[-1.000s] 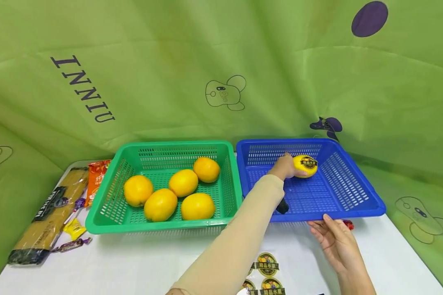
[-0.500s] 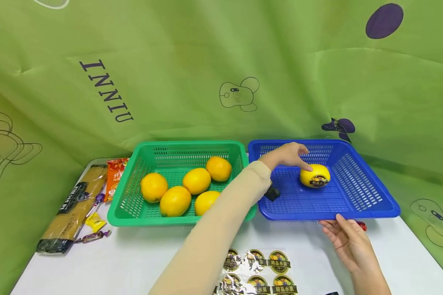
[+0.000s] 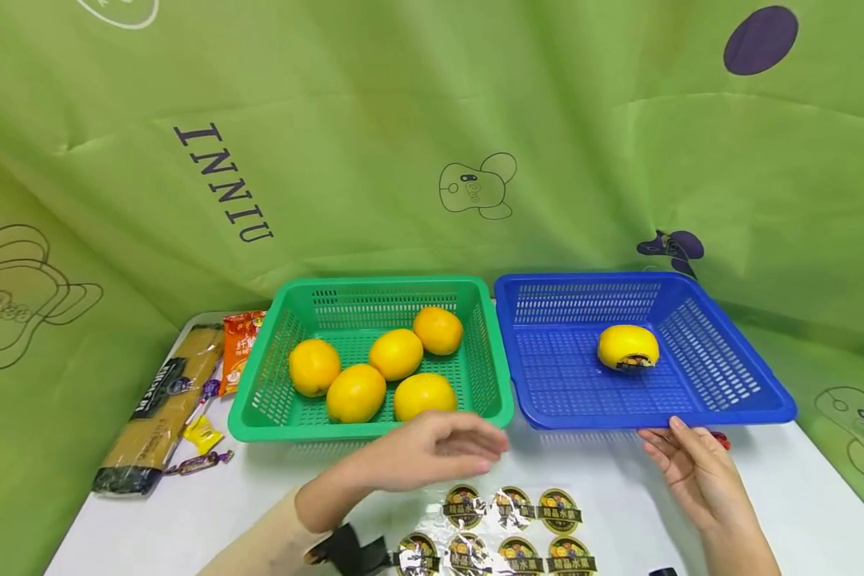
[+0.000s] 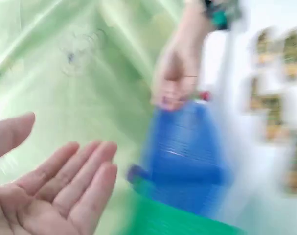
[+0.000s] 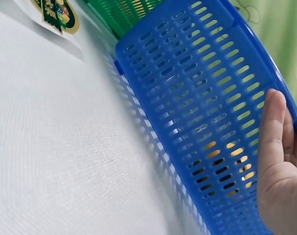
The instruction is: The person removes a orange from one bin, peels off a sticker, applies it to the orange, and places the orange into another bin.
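Observation:
My left hand (image 3: 432,452) hovers over the near side of the green basket and the sticker sheet (image 3: 500,532), holding nothing. In the left wrist view its fingers (image 4: 82,186) are spread from the thumb and straight. My right hand (image 3: 706,480) holds the front rim of the blue basket (image 3: 547,420), thumb against it and the other fingers below. Inside that basket lies one yellow fruit (image 3: 628,344) with a black-and-gold sticker (image 3: 635,362) on its near side. Several plain orange-yellow fruits (image 3: 356,394) lie in the green basket (image 3: 374,432).
At the left lie a long noodle-like packet (image 3: 162,408), an orange-red snack bag (image 3: 239,348) and wrapped candies (image 3: 202,434). A red wrapper (image 3: 722,440) peeks out beside the right hand. A green curtain (image 3: 374,160) hangs behind the baskets. The table (image 3: 274,488) is white.
My left hand has let go of the stickered fruit in the blue basket and drawn back left toward the sticker sheet. The right hand has stayed at the blue rim. The head view has shifted left.

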Action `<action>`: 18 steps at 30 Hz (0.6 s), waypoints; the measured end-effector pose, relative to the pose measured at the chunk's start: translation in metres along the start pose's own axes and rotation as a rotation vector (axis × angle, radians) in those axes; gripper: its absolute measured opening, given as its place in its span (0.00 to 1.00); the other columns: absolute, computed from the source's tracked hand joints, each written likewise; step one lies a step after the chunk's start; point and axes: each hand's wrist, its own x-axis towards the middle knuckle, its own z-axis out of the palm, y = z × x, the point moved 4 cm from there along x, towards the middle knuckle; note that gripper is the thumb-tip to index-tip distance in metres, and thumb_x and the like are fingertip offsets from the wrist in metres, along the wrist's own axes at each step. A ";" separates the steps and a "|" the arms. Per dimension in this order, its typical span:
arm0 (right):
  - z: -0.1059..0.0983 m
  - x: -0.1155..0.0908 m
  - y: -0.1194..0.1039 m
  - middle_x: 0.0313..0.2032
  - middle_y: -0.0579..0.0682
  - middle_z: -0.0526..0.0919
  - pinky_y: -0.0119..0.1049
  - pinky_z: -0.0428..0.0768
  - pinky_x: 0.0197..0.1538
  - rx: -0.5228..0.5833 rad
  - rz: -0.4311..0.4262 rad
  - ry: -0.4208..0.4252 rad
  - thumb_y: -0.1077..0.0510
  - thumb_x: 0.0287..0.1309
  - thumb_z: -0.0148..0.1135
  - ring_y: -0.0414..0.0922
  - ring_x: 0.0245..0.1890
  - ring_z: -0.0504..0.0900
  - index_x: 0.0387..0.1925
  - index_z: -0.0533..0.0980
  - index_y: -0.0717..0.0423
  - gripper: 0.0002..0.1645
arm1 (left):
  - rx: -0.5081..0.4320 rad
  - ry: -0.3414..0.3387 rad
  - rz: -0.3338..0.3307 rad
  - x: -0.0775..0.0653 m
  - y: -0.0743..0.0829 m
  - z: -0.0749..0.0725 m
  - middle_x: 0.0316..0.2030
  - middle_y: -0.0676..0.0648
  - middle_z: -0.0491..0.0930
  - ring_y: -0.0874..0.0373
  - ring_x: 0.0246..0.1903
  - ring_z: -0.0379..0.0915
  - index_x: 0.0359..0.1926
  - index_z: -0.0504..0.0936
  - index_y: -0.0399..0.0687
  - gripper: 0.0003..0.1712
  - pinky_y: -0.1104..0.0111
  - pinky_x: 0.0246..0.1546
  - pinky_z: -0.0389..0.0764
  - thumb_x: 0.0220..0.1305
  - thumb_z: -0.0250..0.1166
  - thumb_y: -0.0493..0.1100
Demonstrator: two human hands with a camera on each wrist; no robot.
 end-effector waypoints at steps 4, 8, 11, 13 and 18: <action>0.000 0.005 0.004 0.45 0.69 0.81 0.44 0.81 0.52 0.010 0.026 -0.008 0.66 0.72 0.20 0.59 0.48 0.82 0.37 0.72 0.72 0.29 | -0.301 0.064 -0.142 -0.061 -0.056 -0.007 0.56 0.31 0.74 0.47 0.54 0.76 0.60 0.69 0.28 0.24 0.68 0.55 0.77 0.68 0.56 0.40; -0.001 0.005 0.002 0.46 0.71 0.80 0.45 0.79 0.54 0.021 0.059 -0.041 0.66 0.72 0.18 0.60 0.50 0.81 0.44 0.73 0.76 0.31 | -0.672 0.213 -0.170 -0.097 -0.090 -0.024 0.59 0.29 0.70 0.48 0.57 0.74 0.63 0.58 0.19 0.29 0.63 0.59 0.74 0.71 0.51 0.40; -0.002 0.002 -0.003 0.50 0.70 0.79 0.45 0.76 0.58 -0.046 0.176 -0.075 0.64 0.73 0.16 0.58 0.53 0.79 0.48 0.73 0.75 0.34 | -0.886 0.255 -0.103 -0.108 -0.094 -0.035 0.60 0.30 0.69 0.49 0.59 0.72 0.64 0.51 0.15 0.32 0.61 0.62 0.70 0.74 0.48 0.40; 0.000 -0.002 -0.008 0.53 0.65 0.78 0.43 0.74 0.60 -0.152 0.319 -0.118 0.62 0.73 0.12 0.54 0.56 0.77 0.53 0.71 0.72 0.37 | -0.956 0.257 -0.059 -0.110 -0.093 -0.038 0.60 0.31 0.70 0.48 0.60 0.71 0.65 0.50 0.15 0.33 0.59 0.64 0.67 0.74 0.46 0.41; 0.025 0.000 -0.022 0.59 0.58 0.75 0.36 0.74 0.61 -0.465 0.517 -0.305 0.66 0.71 0.09 0.47 0.60 0.74 0.62 0.65 0.66 0.36 | -0.995 0.273 -0.008 -0.107 -0.090 -0.037 0.59 0.34 0.73 0.48 0.60 0.70 0.64 0.56 0.18 0.32 0.59 0.64 0.66 0.74 0.48 0.44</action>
